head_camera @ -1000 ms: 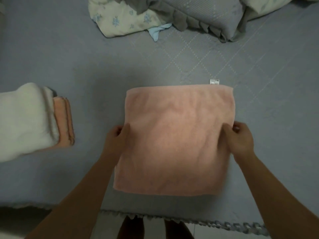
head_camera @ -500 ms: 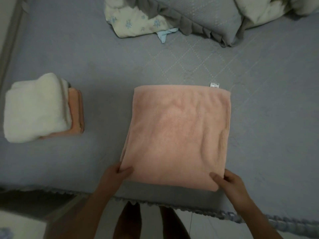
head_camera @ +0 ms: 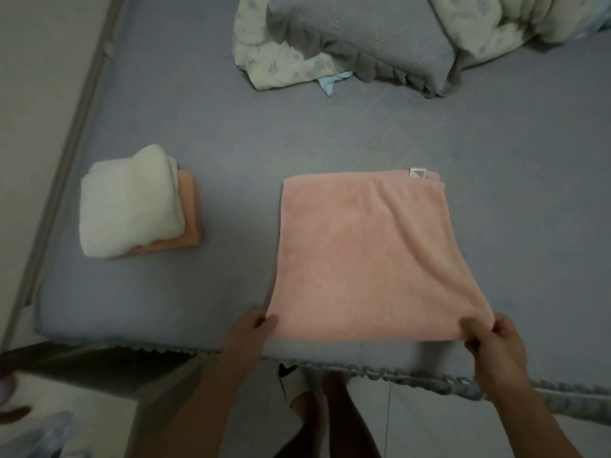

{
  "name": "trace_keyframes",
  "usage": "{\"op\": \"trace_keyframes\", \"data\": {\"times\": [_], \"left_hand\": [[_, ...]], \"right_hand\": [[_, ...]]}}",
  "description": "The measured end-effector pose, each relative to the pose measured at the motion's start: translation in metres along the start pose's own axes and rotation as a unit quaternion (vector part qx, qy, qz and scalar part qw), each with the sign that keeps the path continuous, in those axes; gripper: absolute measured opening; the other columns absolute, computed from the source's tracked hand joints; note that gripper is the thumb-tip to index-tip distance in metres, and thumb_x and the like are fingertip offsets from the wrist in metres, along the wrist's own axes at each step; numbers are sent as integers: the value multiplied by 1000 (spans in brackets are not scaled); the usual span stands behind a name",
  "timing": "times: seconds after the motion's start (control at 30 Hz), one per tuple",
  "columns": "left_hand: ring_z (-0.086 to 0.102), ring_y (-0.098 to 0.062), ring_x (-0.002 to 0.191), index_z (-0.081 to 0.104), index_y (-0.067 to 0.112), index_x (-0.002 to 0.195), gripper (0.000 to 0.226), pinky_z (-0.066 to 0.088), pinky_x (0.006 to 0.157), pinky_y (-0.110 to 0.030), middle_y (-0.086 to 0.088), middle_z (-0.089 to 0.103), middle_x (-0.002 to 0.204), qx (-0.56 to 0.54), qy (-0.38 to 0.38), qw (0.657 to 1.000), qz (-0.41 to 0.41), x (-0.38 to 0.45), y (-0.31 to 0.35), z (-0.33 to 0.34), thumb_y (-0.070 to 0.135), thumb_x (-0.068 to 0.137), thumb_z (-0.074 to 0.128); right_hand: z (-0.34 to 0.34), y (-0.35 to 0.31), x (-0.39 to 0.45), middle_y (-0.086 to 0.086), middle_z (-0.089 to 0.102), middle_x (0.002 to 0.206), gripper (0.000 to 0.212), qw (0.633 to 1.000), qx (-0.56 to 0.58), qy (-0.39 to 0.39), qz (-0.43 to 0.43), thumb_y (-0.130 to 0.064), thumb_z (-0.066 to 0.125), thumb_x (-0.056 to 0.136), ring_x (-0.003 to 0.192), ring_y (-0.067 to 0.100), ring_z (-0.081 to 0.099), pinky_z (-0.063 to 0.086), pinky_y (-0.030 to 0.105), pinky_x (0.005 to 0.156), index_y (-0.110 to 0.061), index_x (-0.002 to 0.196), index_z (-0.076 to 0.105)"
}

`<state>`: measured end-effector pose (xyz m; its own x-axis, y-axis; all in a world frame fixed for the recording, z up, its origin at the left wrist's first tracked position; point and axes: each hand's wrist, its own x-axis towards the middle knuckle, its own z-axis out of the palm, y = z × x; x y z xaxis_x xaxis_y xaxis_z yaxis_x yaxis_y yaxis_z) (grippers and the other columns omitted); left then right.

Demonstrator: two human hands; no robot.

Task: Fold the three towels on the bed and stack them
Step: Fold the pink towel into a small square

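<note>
Both hands now pinch the pink towel's near corners, the right corner drawn outward since half a second ago

Left hand [head_camera: 253, 328] and right hand [head_camera: 492, 338] each grip the pink towel [head_camera: 360, 256] with curled fingers [head_camera: 471, 325] at the near edge of the bed [head_camera: 231, 143]; its white tag [head_camera: 417, 172] lies at the far right corner, and a folded white towel [head_camera: 129, 200] sits on a folded orange towel [head_camera: 191, 209] well to the left

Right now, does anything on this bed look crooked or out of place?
Slightly. The fluffy white folded towel sits off-centre on the folded orange towel, whose right edge sticks out. The flat pink towel is skewed, its near right corner lifted by the right hand.
</note>
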<state>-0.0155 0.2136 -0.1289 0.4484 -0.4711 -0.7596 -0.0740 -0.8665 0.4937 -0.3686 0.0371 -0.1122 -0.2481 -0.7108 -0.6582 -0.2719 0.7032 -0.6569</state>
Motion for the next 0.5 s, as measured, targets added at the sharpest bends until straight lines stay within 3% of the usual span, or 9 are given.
{"op": "trace_keyframes", "data": {"times": [0.1,0.2,0.27,0.37,0.43,0.5], "left_hand": [[41,-17,61,42,13,62,39,27,57,-31,-1,37,61,2,38,999,20,3,3,-12,22,94,62],[44,-17,63,42,15,65,36,30,60,-32,-4,42,64,64,5,998,28,8,-9,-19,26,96,59],[44,-17,64,42,16,67,35,30,61,-31,-7,43,68,102,-35,994,28,9,-23,-18,28,96,57],[48,-18,65,49,15,70,30,33,62,-29,-9,50,72,141,-71,987,6,11,-35,-12,29,95,58],[49,-18,66,49,15,75,25,35,62,-29,-9,50,73,139,-77,987,-7,13,-34,-8,27,94,59],[43,-17,63,42,16,74,27,31,60,-30,-7,42,71,133,-81,988,-2,16,-27,-5,26,93,59]], "right_hand": [[0,0,-5,6,64,80,19,961,-248,-24,-123,-15,75,81,67,18,57,40,30,56,-12,93,61],[-10,7,-3,6,62,66,22,901,-414,-53,-116,-32,73,84,61,23,57,40,34,56,-13,76,63],[-19,17,0,7,65,68,27,878,-469,-72,-66,-39,68,86,64,24,60,42,35,59,-14,78,68],[-19,28,1,13,71,88,28,853,-514,-82,-31,-35,62,90,80,30,63,45,34,70,-10,98,70],[-15,30,0,15,70,97,27,858,-509,-68,-21,-29,63,89,85,31,62,41,33,72,-10,107,67],[-10,31,1,10,66,91,27,873,-483,-66,-16,-28,63,88,79,27,60,40,32,71,-10,109,67]]}}
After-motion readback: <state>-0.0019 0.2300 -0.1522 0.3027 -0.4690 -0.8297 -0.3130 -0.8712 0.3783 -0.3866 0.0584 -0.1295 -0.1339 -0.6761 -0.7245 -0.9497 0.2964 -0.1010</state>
